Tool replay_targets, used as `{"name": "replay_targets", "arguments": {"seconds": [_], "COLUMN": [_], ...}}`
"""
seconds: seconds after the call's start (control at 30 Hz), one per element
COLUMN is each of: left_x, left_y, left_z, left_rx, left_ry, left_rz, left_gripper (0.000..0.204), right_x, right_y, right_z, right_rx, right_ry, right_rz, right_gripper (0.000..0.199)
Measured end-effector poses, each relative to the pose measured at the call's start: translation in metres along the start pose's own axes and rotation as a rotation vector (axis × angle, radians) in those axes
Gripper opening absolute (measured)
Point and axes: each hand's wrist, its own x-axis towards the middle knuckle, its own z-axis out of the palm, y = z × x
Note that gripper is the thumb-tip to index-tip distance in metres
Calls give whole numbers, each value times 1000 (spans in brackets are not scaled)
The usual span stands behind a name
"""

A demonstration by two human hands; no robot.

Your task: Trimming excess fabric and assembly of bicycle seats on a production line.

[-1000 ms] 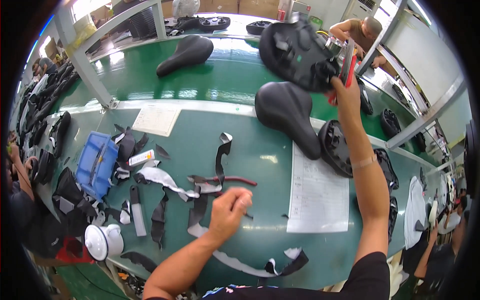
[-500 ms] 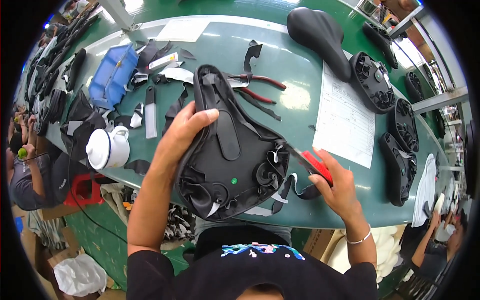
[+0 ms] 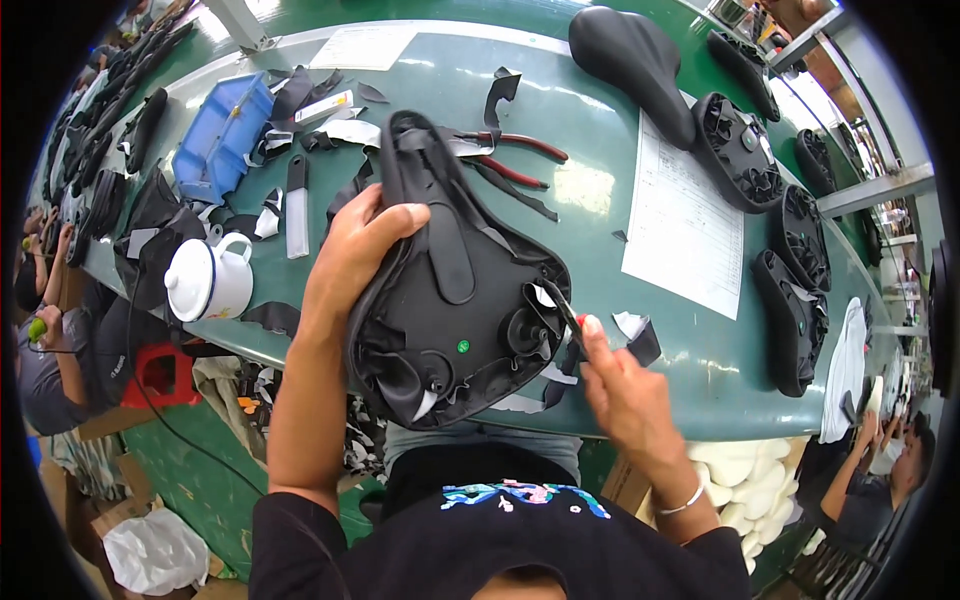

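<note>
My left hand [image 3: 360, 240] grips a black bicycle saddle [image 3: 410, 320] by its left side, thumb over the edge. Its underside faces up, with the narrow nose pointing away from me. Loose black cover material bunches inside the rim, and a round black fitting [image 3: 527, 330] sits at the right rear. My right hand [image 3: 632, 400] is closed around a red-handled knife [image 3: 568, 308], whose blade meets the saddle's right rim. Most of the handle is hidden by the fingers. A black and white scrap [image 3: 643, 338] lies just beyond that hand.
Red-handled pliers [image 3: 525, 160] lie behind the saddle. To the left are a white enamel mug [image 3: 215, 280], a blue bin [image 3: 222, 135] and black scraps. A printed sheet [image 3: 685, 225] and several saddles [image 3: 740, 150] occupy the right side. People work at both sides.
My right hand has moved left and slightly down, bringing the knife along the saddle's right rim. A strip beside that hand now lies as a scrap on the table. The left hand keeps its grip.
</note>
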Motion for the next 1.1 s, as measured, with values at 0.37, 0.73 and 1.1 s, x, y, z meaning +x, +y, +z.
{"name": "replay_targets", "arguments": {"seconds": [0.37, 0.73, 1.1], "left_x": [-48, -21, -11], "left_y": [-62, -27, -7], "left_z": [-23, 37, 13], "left_rx": [313, 1269, -701], "left_ry": [508, -241, -118], "left_rz": [404, 776, 326], "left_gripper": [50, 32, 28], "right_x": [-13, 1, -29], "right_y": [-10, 4, -48], "right_z": [-12, -32, -18], "right_rx": [355, 296, -118], "right_ry": [145, 162, -111], "right_rz": [61, 9, 162], "right_gripper": [55, 52, 62]}}
